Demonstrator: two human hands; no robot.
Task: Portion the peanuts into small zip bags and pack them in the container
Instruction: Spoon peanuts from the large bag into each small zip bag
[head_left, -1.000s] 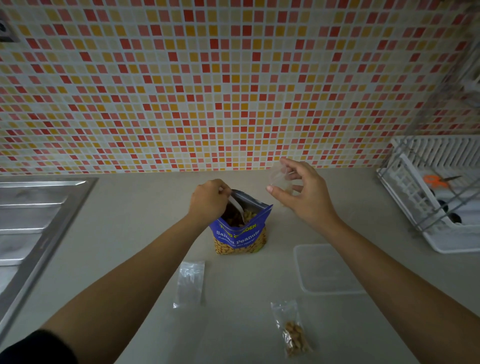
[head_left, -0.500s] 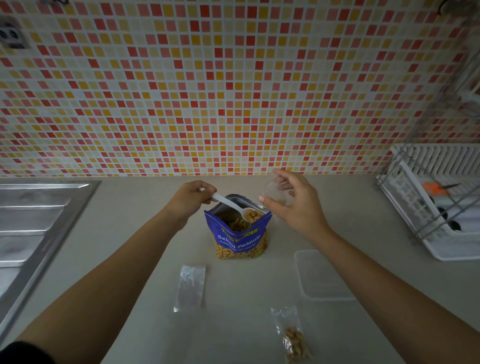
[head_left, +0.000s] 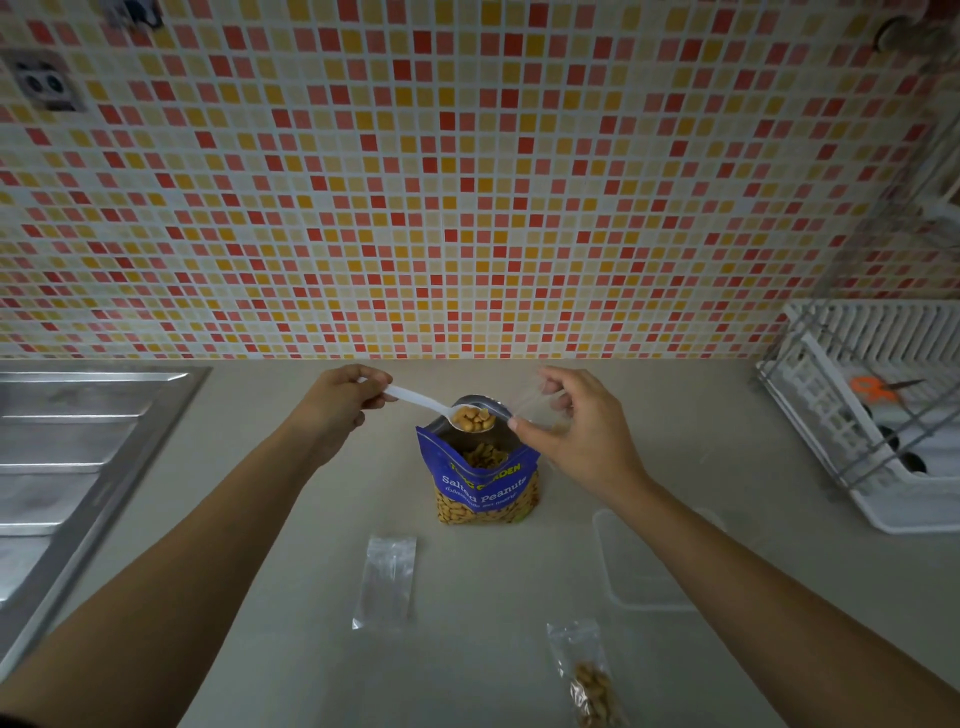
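Observation:
A blue bag of salted peanuts stands open on the counter. My left hand grips a white plastic spoon whose bowl, heaped with peanuts, hovers over the bag's mouth. Just right of the spoon, my right hand pinches a small clear zip bag, hard to make out. An empty zip bag lies flat in front of the peanut bag. A zip bag with peanuts inside lies near the front edge. The clear container sits to the right, partly under my right forearm.
A steel sink drainboard fills the left side. A white dish rack with orange scissors stands at the right. The mosaic tile wall rises behind the counter.
My left hand has lifted the spoon, loaded with peanuts, out of the peanut bag and up beside the zip bag in my right hand.

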